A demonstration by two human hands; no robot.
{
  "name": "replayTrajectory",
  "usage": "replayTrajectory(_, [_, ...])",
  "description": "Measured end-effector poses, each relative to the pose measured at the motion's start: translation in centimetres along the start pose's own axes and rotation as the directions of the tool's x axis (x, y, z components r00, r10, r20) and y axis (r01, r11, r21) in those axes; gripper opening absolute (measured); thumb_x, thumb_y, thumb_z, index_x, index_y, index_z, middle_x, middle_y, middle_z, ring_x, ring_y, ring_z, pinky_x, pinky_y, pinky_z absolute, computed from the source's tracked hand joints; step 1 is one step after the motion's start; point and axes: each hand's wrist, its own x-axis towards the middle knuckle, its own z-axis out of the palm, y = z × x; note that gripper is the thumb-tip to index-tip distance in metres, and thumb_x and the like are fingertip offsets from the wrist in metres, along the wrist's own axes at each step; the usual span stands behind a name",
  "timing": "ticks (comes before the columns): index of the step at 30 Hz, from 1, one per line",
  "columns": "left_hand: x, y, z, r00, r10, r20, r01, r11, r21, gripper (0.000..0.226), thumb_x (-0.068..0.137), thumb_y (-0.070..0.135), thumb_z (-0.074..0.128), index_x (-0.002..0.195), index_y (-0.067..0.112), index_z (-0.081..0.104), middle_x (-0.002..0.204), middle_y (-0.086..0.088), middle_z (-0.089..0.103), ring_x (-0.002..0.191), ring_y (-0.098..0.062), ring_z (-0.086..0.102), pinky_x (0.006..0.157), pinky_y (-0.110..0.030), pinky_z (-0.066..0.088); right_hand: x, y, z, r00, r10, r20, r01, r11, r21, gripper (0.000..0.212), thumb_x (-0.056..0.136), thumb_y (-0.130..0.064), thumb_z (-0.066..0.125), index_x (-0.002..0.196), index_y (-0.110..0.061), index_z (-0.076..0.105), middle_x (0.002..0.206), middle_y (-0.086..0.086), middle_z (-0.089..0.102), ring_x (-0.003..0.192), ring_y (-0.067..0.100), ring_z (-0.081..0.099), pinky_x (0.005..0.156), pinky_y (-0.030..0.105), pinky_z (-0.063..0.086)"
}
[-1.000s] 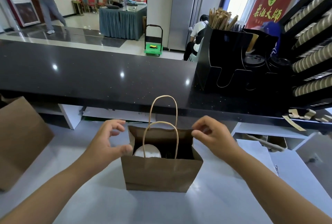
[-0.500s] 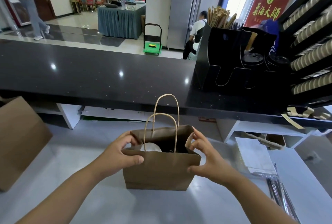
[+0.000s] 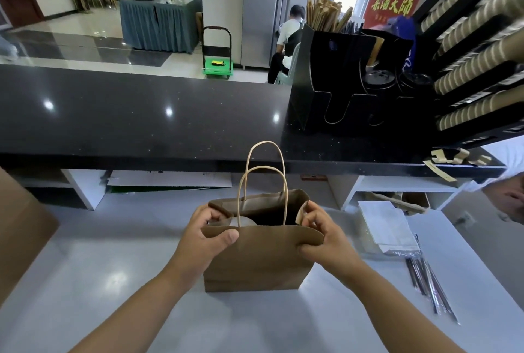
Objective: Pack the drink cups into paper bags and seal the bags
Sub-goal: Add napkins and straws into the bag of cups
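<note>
While the brown paper bag (image 3: 256, 262) stands upright on the pale grey bench (image 3: 99, 281) in front of me, I hold its open mouth from both ends. My left hand (image 3: 202, 236) has its grip clamped on the left end of the rim, thumb pressed flat on the near panel and the fingers curled over the edge at the side fold. My right hand (image 3: 326, 239) has its grip clamped on the right end, thumb along the top of the near panel and the fingertips pinching the folded side gusset just above it. The near panel's top edge is bent slightly toward me between my two hands. Two twisted paper handles (image 3: 265, 171) stand up from the bag, one behind the other, both upright and free of my hands. Inside, low on the left, the white lid of a drink cup (image 3: 243, 221) shows through the opening; the rest of the cup is hidden by the bag wall. To my right on the bench lies a stack of white paper bags or napkins (image 3: 388, 225), I cannot tell which, and nearer me a bundle of wrapped straws (image 3: 428, 284). Behind the bag runs a black counter (image 3: 141, 114) carrying a black organiser (image 3: 340, 83) with wooden sticks standing in it.
</note>
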Motion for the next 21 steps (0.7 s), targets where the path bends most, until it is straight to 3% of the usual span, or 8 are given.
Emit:
replayTrajectory(4, [0.9,0.5,2.2,0.999,-0.036,-0.035,0.028,0.981,-0.193,0.037,0.076,0.046,0.054,0.083,0.01,0.059,0.097,-0.023,0.054,0.09,-0.039,0.052,0.08,-0.044,0.042,-1.3,0.8,-1.4,0.997,0.03,-0.075,-0.023,0.996,0.086,0.034,0.07,0.009,0.066,0.088,-0.017,0.053,0.132,-0.038,0.039,0.113,-0.011,0.051,0.078,0.011,0.047])
replayTrajectory(7, [1.6,0.7,3.7,0.997,-0.064,-0.053,0.051,0.974,-0.22,0.034,0.077,0.035,0.052,0.086,0.002,0.058,0.1,-0.03,0.054,0.096,-0.046,0.051,0.084,-0.054,0.043,-2.6,1.5,-2.9,0.987,0.118,-0.11,-0.102,0.985,0.137,0.049,0.075,0.007,0.068,0.112,-0.021,0.054,0.126,-0.04,0.042,0.115,-0.011,0.048,0.079,0.011,0.049])
replayTrajectory(11, [2.1,1.4,6.2,0.997,-0.066,-0.048,0.054,0.974,-0.218,0.017,0.079,0.025,0.054,0.087,0.011,0.058,0.101,-0.023,0.058,0.089,-0.032,0.055,0.077,-0.04,0.046,-4.6,3.4,-5.3,0.97,0.205,-0.133,-0.191,0.975,0.11,0.066,0.076,0.017,0.054,0.113,-0.039,0.052,0.128,-0.024,0.048,0.113,-0.009,0.047,0.076,0.01,0.049])
replayTrajectory(13, [2.3,1.7,7.1,0.996,-0.043,-0.074,0.028,0.979,-0.201,0.007,0.083,0.013,0.056,0.09,0.014,0.056,0.102,-0.013,0.058,0.093,-0.024,0.055,0.077,-0.03,0.046,-5.4,4.7,-6.6,0.933,0.253,-0.257,-0.242,0.967,0.075,0.057,0.078,0.015,0.052,0.104,-0.035,0.057,0.119,-0.017,0.058,0.107,-0.002,0.055,0.077,0.011,0.047])
replayTrajectory(15, [2.3,2.3,7.6,0.993,-0.003,-0.115,-0.011,0.992,-0.123,0.017,0.084,0.002,0.056,0.09,0.017,0.055,0.111,0.0,0.056,0.106,-0.02,0.054,0.087,-0.031,0.045,-5.9,6.4,-8.2,0.842,0.295,-0.451,-0.318,0.948,0.026,0.041,0.08,0.008,0.056,0.091,-0.031,0.063,0.101,-0.012,0.067,0.095,0.005,0.062,0.074,0.013,0.047])
replayTrajectory(17, [2.3,3.0,8.2,0.981,0.108,-0.161,-0.105,0.994,0.028,0.031,0.082,-0.008,0.056,0.089,0.022,0.055,0.117,0.005,0.053,0.115,-0.015,0.05,0.097,-0.032,0.042,-6.6,8.3,-10.4,0.697,0.369,-0.615,-0.433,0.9,0.05,0.028,0.081,0.001,0.058,0.081,-0.026,0.067,0.088,-0.005,0.069,0.084,0.016,0.064,0.074,0.026,0.051])
replayTrajectory(18, [2.3,3.3,8.2,0.968,0.182,-0.175,-0.16,0.978,0.134,0.034,0.079,-0.011,0.057,0.087,0.023,0.056,0.118,0.007,0.053,0.116,-0.013,0.049,0.098,-0.029,0.039,-6.9,9.2,-11.5,0.622,0.407,-0.669,-0.497,0.866,0.065,0.023,0.083,-0.003,0.058,0.079,-0.023,0.068,0.084,-0.002,0.069,0.08,0.02,0.063,0.073,0.032,0.052])
replayTrajectory(21, [2.7,3.8,8.7,0.933,0.327,-0.148,-0.252,0.891,0.379,0.036,0.077,-0.015,0.056,0.082,0.02,0.061,0.113,0.008,0.055,0.116,-0.01,0.044,0.097,-0.023,0.032,-7.9,11.9,-14.8,0.459,0.432,-0.777,-0.648,0.761,0.04,0.015,0.085,-0.015,0.055,0.086,-0.018,0.069,0.083,0.001,0.066,0.073,0.022,0.06,0.067,0.033,0.051])
